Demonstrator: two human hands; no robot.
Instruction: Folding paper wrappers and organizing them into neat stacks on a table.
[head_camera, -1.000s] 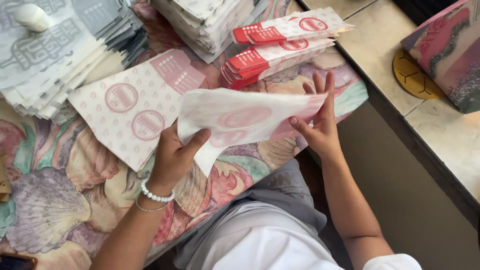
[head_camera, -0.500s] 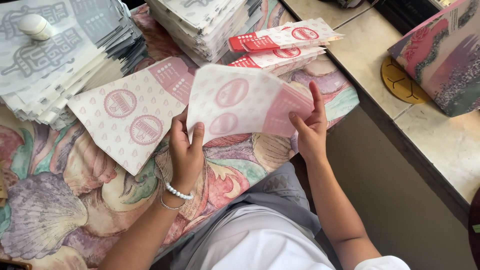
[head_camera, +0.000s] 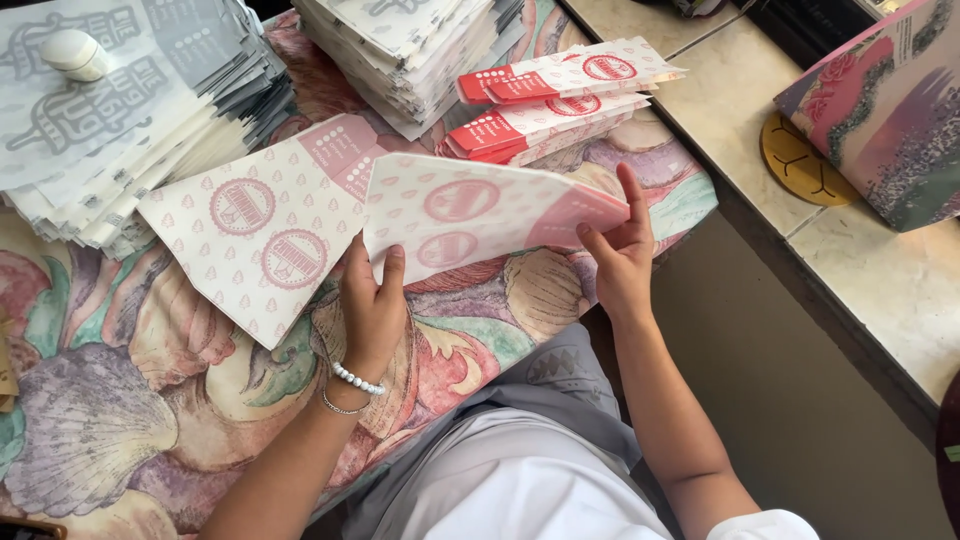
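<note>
I hold a pink-and-white printed paper sheet (head_camera: 470, 215) between both hands above a table covered in a shell-pattern cloth (head_camera: 120, 420). My left hand (head_camera: 372, 305) pinches the sheet's lower left corner. My right hand (head_camera: 622, 250) grips its red-tinted right end, fingers behind the paper. A second sheet of the same print (head_camera: 265, 225) lies flat on the cloth just left of it. Behind lie several folded red-and-white paper bags (head_camera: 560, 100) in a small pile.
A tall stack of grey-printed paper (head_camera: 110, 130) sits at the far left with a white rounded object (head_camera: 75, 52) on top. Another paper stack (head_camera: 400, 50) stands at the back. To the right runs a stone counter (head_camera: 880, 290) with a floral box (head_camera: 880, 110) and a yellow disc (head_camera: 795, 160).
The held sheet has been turned from a curled fold to a flatter spread showing its printed face. Both hands stayed on it and shifted slightly.
</note>
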